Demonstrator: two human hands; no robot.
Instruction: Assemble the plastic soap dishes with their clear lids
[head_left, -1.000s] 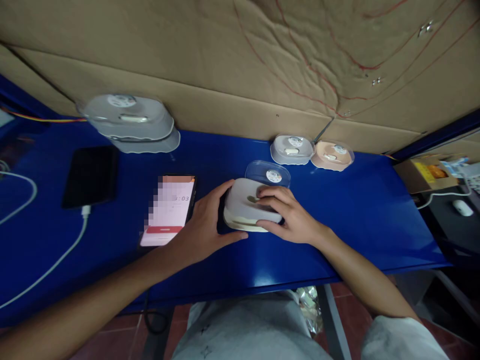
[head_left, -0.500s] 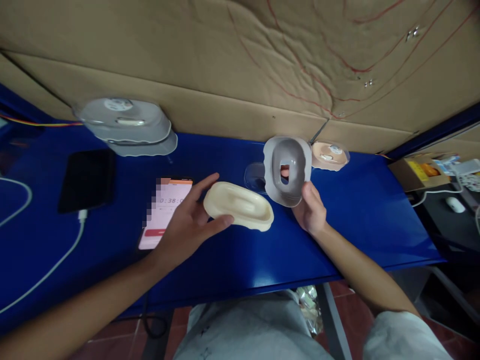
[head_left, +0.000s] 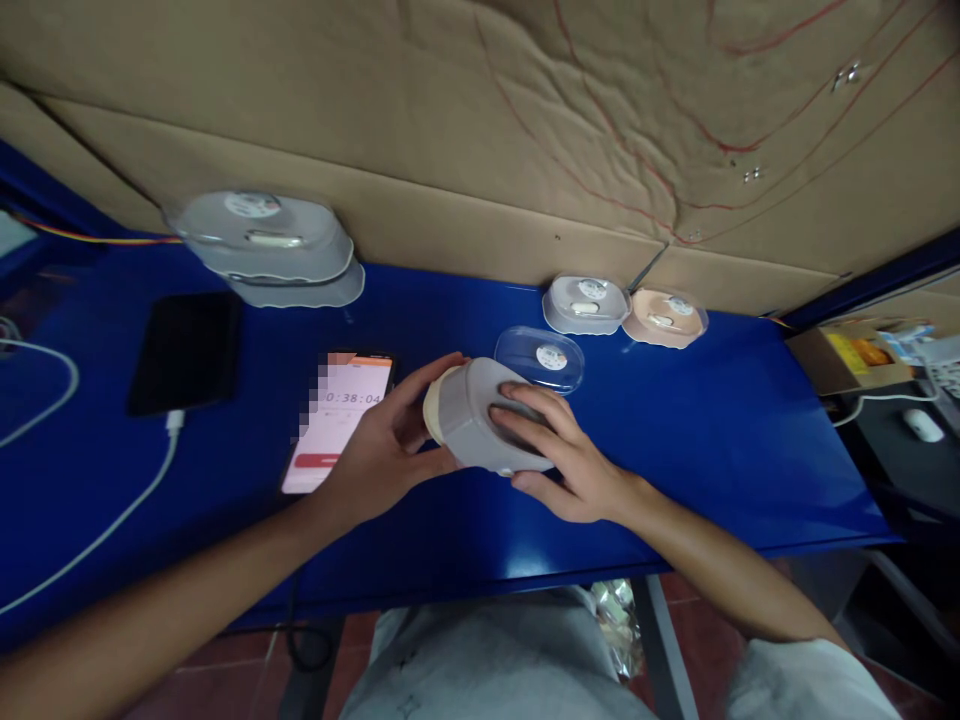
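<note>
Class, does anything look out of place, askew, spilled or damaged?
The clear lid looks odd: it lies loose on the blue table beyond the gray shell, while the pink box wears one. No spill shows.

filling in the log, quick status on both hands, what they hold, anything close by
Left hand holding cream piece. Right hand gripping gray cover. Cover over cream piece, cream edge showing at left. Clear lid lying just beyond.

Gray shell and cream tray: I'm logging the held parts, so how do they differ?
Tone: the gray shell is darker, the cream tray paler.
Visibility: the gray shell shows broadly; the cream tray shows only at its left end.
Hands: the right hand grips the gray shell, the left hand the cream tray.
Both are held together, between the hands.
</note>
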